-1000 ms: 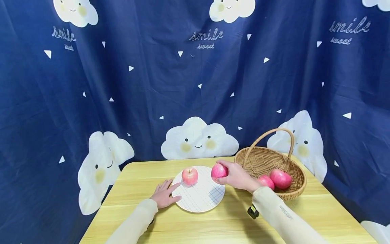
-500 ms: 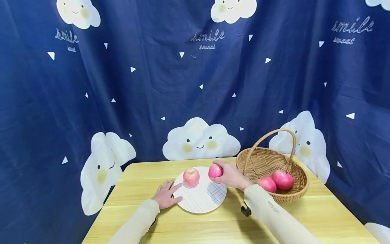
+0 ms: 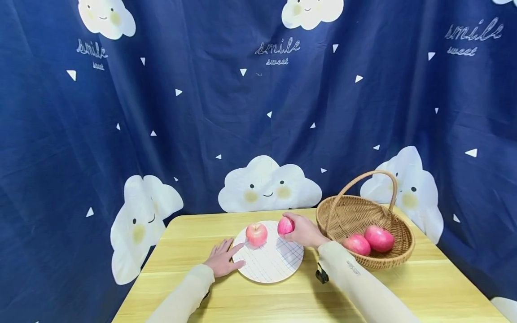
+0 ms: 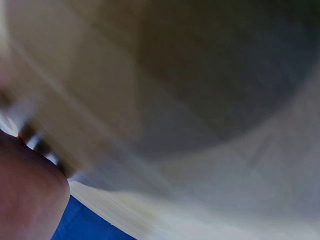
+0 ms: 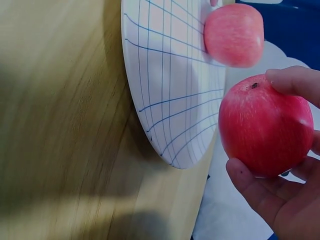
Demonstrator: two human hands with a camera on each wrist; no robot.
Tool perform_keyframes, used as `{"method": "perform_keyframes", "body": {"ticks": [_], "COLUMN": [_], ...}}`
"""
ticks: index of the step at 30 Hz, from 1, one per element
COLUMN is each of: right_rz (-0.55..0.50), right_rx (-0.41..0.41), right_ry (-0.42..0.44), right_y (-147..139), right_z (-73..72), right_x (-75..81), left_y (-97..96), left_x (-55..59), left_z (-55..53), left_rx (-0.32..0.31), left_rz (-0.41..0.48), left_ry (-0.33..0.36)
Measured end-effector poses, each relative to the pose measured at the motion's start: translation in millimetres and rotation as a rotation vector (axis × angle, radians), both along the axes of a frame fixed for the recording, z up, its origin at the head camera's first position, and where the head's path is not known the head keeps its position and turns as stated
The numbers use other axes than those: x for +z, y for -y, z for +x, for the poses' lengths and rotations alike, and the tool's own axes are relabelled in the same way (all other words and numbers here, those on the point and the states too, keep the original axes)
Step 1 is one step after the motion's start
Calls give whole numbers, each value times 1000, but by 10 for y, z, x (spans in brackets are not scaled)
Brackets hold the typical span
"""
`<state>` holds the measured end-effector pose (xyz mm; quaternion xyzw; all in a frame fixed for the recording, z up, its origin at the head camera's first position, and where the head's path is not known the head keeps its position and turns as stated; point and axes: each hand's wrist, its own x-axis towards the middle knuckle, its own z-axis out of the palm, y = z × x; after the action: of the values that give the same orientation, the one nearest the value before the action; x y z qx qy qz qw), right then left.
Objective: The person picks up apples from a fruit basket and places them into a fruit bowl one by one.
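My right hand point(image 3: 305, 230) grips a red apple point(image 5: 265, 125) with thumb and fingers curled round it. In the head view that apple overlaps the right back part of a round white plate point(image 3: 268, 264) with blue crossing lines. A paler pink apple point(image 3: 256, 234) sits on the plate's back left part. My left hand point(image 3: 221, 259) rests at the plate's left edge, its fingers spread and straight, with the thumb over the rim. The left wrist view is mostly blurred and shadowed, with only part of that hand at the lower left.
A wicker basket point(image 3: 408, 251) with a tall arched handle stands at the right of the wooden table point(image 3: 282, 305). Inside it lie red apples point(image 3: 378, 238). A dark blue curtain point(image 3: 226, 107) with cloud prints hangs behind the table's back edge.
My right hand has moved a little left with the red apple, bringing it farther over the plate. The left hand stays at the plate's edge. The whole head view has shifted slightly.
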<state>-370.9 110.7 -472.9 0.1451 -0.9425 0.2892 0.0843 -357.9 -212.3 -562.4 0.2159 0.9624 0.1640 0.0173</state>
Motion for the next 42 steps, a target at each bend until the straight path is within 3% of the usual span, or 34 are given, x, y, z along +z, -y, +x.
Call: {"method": "perform_keyframes", "body": {"ticks": [11, 20, 42], "right_rz": [28, 55, 85], "right_rx": [1, 4, 11], "right_ry": [23, 6, 32], "right_y": [58, 84, 229], "right_z": [-154, -226, -329], "right_x": [-76, -146, -156], "left_y": [6, 35, 16], "left_x": [21, -84, -14], "left_z": [6, -63, -18], "left_rx": [-16, -11, -16], "left_rz": [6, -6, 10], "left_ry": [-12, -2, 7]}}
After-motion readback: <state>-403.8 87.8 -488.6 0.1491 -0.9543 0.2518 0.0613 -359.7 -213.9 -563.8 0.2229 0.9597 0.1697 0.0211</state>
